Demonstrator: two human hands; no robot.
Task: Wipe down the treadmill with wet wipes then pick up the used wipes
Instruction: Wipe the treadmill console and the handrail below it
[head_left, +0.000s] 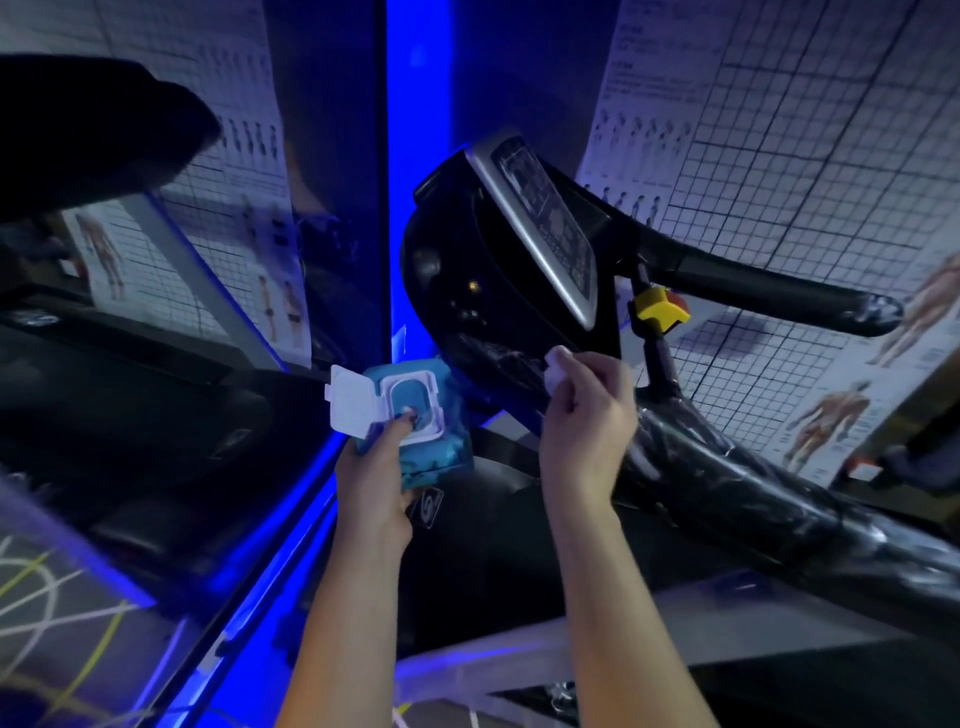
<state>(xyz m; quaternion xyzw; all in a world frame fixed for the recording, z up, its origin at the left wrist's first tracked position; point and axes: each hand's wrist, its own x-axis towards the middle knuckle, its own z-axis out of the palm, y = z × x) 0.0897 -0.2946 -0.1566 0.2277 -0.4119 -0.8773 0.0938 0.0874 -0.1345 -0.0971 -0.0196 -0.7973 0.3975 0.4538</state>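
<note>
**Left hand (376, 467) on the wipe pack (439, 457), right hand (584, 410) on a wipe (556, 366)**

Left hand grips the blue wipe pack from below, white lid (349, 397) flipped open, thumb at the opening. Right hand pinches the small white wipe just under the treadmill console (545, 228), near the plastic-wrapped handlebar (727, 467).

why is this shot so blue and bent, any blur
Head view: dim, lit mainly by a vertical blue light strip; the wide-angle lens bows the grid lines on the white wall charts; glare streaks on the black plastic-wrapped treadmill handrail; the blue wet-wipe pack in the left hand and small white wipe in the right hand look sharp, corners smear.
</note>
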